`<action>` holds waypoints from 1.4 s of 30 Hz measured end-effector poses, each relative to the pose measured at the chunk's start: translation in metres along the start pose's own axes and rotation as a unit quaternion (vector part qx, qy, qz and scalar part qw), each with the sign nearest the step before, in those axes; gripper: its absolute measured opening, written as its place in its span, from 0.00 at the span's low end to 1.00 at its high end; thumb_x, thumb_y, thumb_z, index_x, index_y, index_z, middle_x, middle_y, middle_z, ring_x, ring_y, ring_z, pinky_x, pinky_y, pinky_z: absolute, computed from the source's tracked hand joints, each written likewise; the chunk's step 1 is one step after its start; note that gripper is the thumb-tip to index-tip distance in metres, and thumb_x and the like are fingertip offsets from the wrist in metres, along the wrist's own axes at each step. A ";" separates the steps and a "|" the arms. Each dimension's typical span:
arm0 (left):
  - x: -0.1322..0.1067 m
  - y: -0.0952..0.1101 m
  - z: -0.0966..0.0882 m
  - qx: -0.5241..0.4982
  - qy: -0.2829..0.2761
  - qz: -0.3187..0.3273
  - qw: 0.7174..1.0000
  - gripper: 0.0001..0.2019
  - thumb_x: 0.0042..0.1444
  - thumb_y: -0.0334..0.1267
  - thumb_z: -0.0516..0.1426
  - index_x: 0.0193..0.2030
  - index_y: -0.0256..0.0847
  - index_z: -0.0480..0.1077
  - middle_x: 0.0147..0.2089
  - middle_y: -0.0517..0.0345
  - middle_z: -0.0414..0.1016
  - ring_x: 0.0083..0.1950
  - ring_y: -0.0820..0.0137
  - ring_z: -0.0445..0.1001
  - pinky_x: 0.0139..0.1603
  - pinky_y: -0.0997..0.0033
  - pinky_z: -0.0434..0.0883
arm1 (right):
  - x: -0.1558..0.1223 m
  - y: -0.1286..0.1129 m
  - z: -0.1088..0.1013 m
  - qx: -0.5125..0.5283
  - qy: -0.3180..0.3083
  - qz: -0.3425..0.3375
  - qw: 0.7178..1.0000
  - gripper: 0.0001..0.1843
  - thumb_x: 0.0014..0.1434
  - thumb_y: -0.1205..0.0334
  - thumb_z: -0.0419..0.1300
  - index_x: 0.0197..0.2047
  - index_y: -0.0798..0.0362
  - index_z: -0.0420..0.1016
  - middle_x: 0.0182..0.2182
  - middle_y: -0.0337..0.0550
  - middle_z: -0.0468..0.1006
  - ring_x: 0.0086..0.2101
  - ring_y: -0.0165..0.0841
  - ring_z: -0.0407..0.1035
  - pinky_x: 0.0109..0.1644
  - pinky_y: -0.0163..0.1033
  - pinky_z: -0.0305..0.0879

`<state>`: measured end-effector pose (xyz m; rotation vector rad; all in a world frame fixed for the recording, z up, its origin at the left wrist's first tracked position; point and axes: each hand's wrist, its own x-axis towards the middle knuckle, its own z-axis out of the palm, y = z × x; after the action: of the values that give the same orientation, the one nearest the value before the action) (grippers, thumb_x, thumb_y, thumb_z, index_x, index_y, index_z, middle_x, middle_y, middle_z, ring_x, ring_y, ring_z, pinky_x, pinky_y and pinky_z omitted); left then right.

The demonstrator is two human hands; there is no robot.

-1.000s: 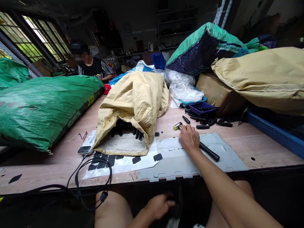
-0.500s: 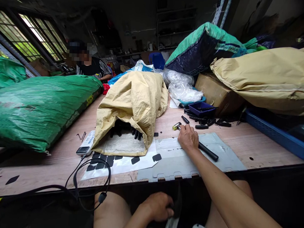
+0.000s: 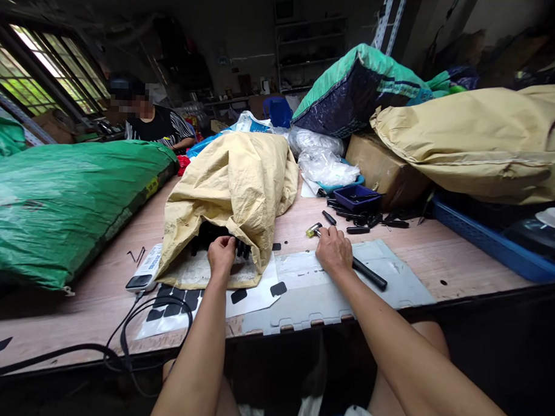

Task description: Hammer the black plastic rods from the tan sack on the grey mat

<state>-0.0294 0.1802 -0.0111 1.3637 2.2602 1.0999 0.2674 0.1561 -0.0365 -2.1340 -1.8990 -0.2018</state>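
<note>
My left hand (image 3: pixel 222 253) reaches into the open mouth of a tan woven sack (image 3: pixel 235 188) on the wooden table (image 3: pixel 467 263). Its fingers curl over black plastic parts (image 3: pixel 244 248) inside the sack. My right hand (image 3: pixel 333 250) rests on a grey sheet (image 3: pixel 393 285) and is closed round a small hammer with a black handle (image 3: pixel 368 274) and a yellowish metal head (image 3: pixel 312 230). A white sheet with black stickers (image 3: pixel 187 299) lies under the sack's front edge.
A large green sack (image 3: pixel 63 200) fills the left of the table. Behind it sits another person (image 3: pixel 148 121). A small dark blue tray (image 3: pixel 357 197) and loose black sticks (image 3: pixel 377 222) lie at the right. Tan and green sacks (image 3: pixel 480 142) pile over a cardboard box. A black cable (image 3: pixel 136 330) loops near a phone (image 3: pixel 141 275).
My left hand has risen from my lap below the table edge into the sack's mouth. My right hand has stayed on the hammer. The view has shifted slightly right.
</note>
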 end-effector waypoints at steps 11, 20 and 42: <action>-0.036 -0.013 -0.029 0.111 0.078 0.057 0.989 0.13 0.66 0.45 0.54 0.46 0.40 0.74 0.44 0.46 0.78 0.46 0.56 0.75 0.46 0.59 0.70 | 0.000 0.000 -0.001 0.005 -0.004 0.005 1.000 0.18 0.70 0.64 0.46 0.55 0.53 0.72 0.50 0.55 0.72 0.49 0.43 0.65 0.49 0.44 0.60; -0.137 0.024 -0.001 -0.053 -0.141 0.366 0.918 0.05 0.65 0.40 0.59 0.46 0.44 0.73 0.43 0.55 0.76 0.47 0.63 0.73 0.49 0.63 0.70 | -0.001 -0.001 -0.001 -0.006 0.000 0.005 1.000 0.19 0.70 0.64 0.46 0.57 0.53 0.72 0.50 0.55 0.73 0.48 0.43 0.66 0.47 0.44 0.59; -0.114 0.036 0.048 -0.056 -0.262 0.240 0.933 0.08 0.53 0.34 0.68 0.40 0.44 0.77 0.42 0.59 0.73 0.48 0.65 0.70 0.51 0.65 0.67 | 0.004 0.010 -0.029 0.125 0.000 0.010 0.992 0.19 0.68 0.64 0.52 0.59 0.50 0.76 0.52 0.51 0.78 0.50 0.40 0.70 0.50 0.41 0.64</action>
<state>0.0803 0.1160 -0.0329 1.9408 1.5039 0.8330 0.2797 0.1507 -0.0085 -1.9843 -1.7950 0.0386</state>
